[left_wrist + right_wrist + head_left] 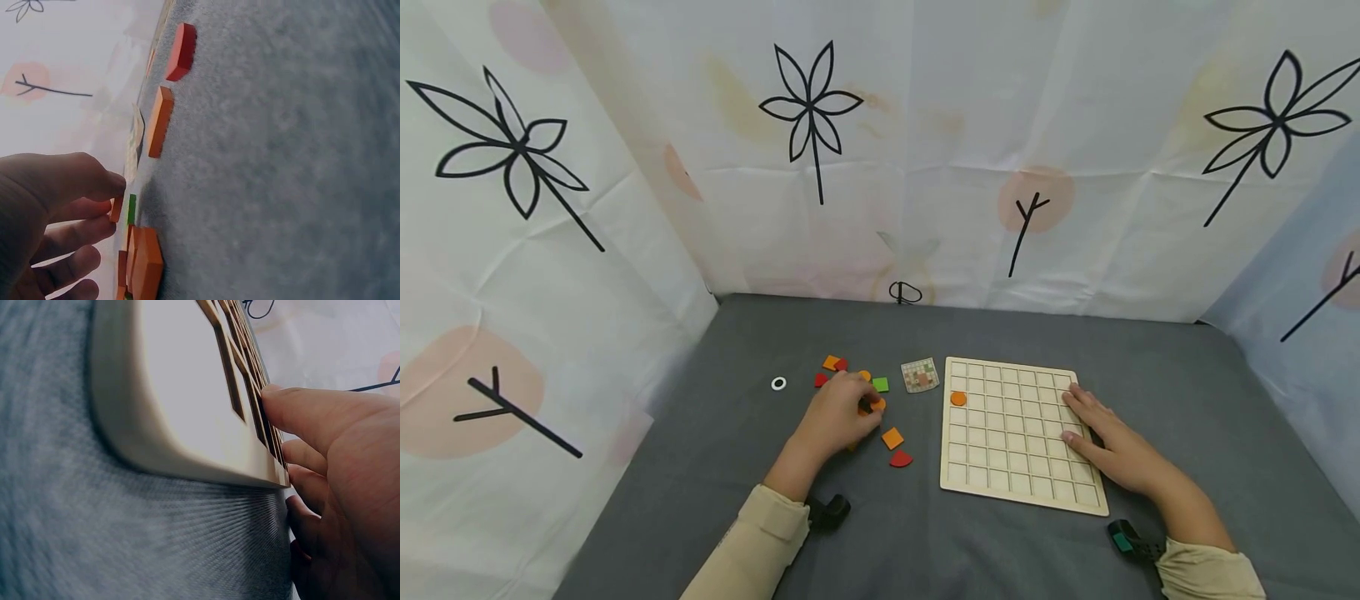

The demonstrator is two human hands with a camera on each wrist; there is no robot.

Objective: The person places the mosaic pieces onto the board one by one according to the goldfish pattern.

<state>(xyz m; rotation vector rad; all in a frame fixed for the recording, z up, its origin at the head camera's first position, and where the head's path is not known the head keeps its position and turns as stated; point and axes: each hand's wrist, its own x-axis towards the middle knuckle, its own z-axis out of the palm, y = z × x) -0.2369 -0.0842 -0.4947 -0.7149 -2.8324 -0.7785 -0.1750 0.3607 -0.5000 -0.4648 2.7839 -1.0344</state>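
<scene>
My left hand pinches a small orange piece between thumb and fingers, held just above the loose pieces. The piece looks round in the head view. A pale wooden grid board lies flat to the right, with one orange disc in a cell near its upper left. On the board's right edge rests my right hand, its thumb and fingers extended over the rim. Nearest my left hand are a green square, an orange square and a red quarter-round piece. Some pieces are hidden beneath the hand.
A small patterned grid card lies between the loose pieces and the board. Further left sits a white ring with a dark centre. Orange and red pieces lie behind my left hand. Grey cloth covers the table, with printed curtains around it.
</scene>
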